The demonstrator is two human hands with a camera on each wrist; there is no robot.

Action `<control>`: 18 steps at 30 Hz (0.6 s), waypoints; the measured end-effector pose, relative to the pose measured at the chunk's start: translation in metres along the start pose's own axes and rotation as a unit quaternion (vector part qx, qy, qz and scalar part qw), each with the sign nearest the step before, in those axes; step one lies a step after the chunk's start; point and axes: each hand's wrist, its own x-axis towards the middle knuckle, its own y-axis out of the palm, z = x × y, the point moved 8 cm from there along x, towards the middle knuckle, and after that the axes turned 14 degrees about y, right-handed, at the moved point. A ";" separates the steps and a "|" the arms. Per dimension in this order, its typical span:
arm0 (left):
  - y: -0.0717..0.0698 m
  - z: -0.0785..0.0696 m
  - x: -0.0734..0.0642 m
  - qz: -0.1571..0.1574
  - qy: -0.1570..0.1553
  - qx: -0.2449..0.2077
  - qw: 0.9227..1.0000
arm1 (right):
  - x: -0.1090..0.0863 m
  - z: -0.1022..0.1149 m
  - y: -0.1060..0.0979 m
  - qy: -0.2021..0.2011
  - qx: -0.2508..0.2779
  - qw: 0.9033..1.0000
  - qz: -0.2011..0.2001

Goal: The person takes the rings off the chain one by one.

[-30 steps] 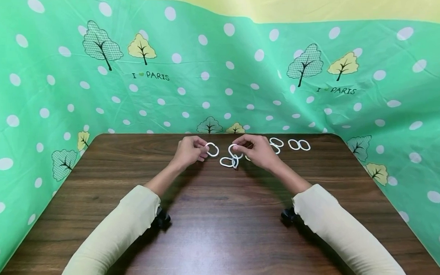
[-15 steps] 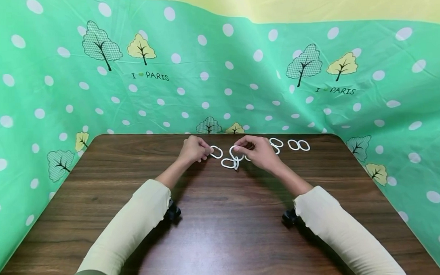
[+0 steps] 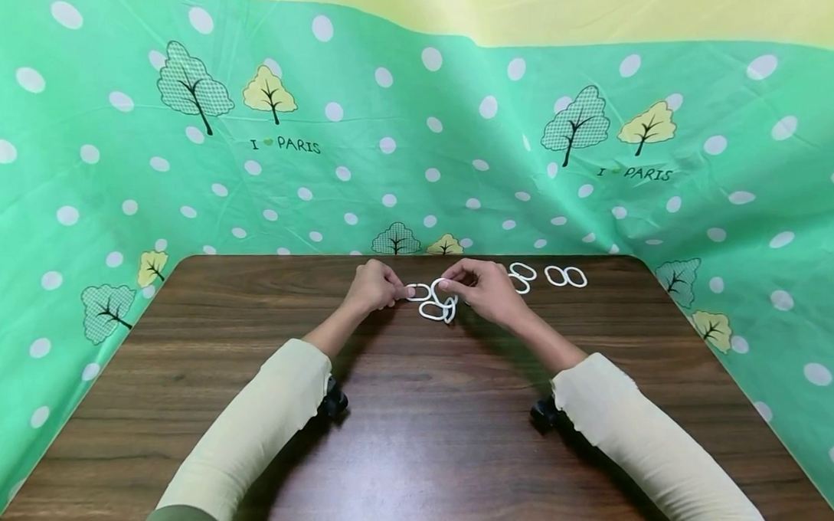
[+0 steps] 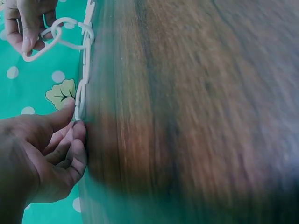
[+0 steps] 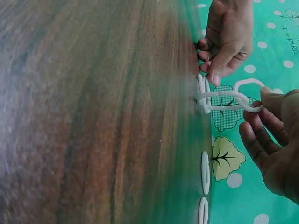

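Near the table's far edge, my left hand (image 3: 375,286) pinches the left end of a white oval plastic chain link (image 3: 420,292) between thumb and fingers. That link lies low at the tabletop in the left wrist view. My right hand (image 3: 485,290) holds up another white link (image 5: 248,83) between thumb and fingertips. From this raised link hangs a second link (image 5: 224,101), which passes through a third link (image 3: 431,311) lying on the table. In the head view the left hand's link comes right up beside the raised one.
To the right on the dark wooden table (image 3: 423,429) lie more white links: an overlapping pair (image 3: 522,272) partly behind the right hand, and two side by side (image 3: 565,276). A green dotted curtain (image 3: 413,138) stands directly behind the far edge.
My left hand has moved right with its link, which has turned from tilted to nearly level and now meets the linked group. The right hand has stayed almost in place, still holding its link.
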 end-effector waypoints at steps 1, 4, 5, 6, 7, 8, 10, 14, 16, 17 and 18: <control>-0.001 -0.002 -0.002 0.005 0.000 0.003 1.000 | 0.000 0.000 0.000 0.003 0.000 1.000 0.001; -0.007 -0.022 -0.016 0.012 0.007 0.003 1.000 | 0.001 0.000 0.001 0.013 0.000 1.000 0.003; -0.009 -0.028 -0.020 0.013 0.013 0.003 1.000 | 0.002 0.000 0.002 0.016 0.000 1.000 0.003; -0.009 -0.029 -0.021 0.012 0.027 -0.004 1.000 | 0.002 0.000 0.002 0.018 -0.001 1.000 0.003; -0.013 -0.038 -0.027 0.010 0.035 -0.008 0.999 | 0.003 -0.001 0.002 0.020 -0.003 1.000 0.002; -0.016 -0.047 -0.033 0.007 0.043 -0.016 0.999 | 0.003 -0.001 0.002 0.022 -0.005 1.000 0.001; -0.020 -0.059 -0.038 0.005 0.059 -0.034 0.998 | 0.004 -0.001 0.002 0.025 -0.008 1.000 -0.002; -0.026 -0.091 -0.056 0.009 0.081 -0.064 0.995 | 0.006 0.000 0.003 0.027 -0.011 1.000 -0.002; -0.025 -0.096 -0.058 0.015 0.091 -0.071 0.993 | 0.006 0.001 0.004 0.027 -0.008 1.000 0.001; -0.024 -0.098 -0.059 0.019 0.097 -0.073 0.992 | 0.007 0.001 0.004 0.027 -0.006 1.000 0.002; -0.023 -0.100 -0.060 0.023 0.104 -0.076 0.991 | 0.007 0.001 0.005 0.026 -0.005 1.000 0.003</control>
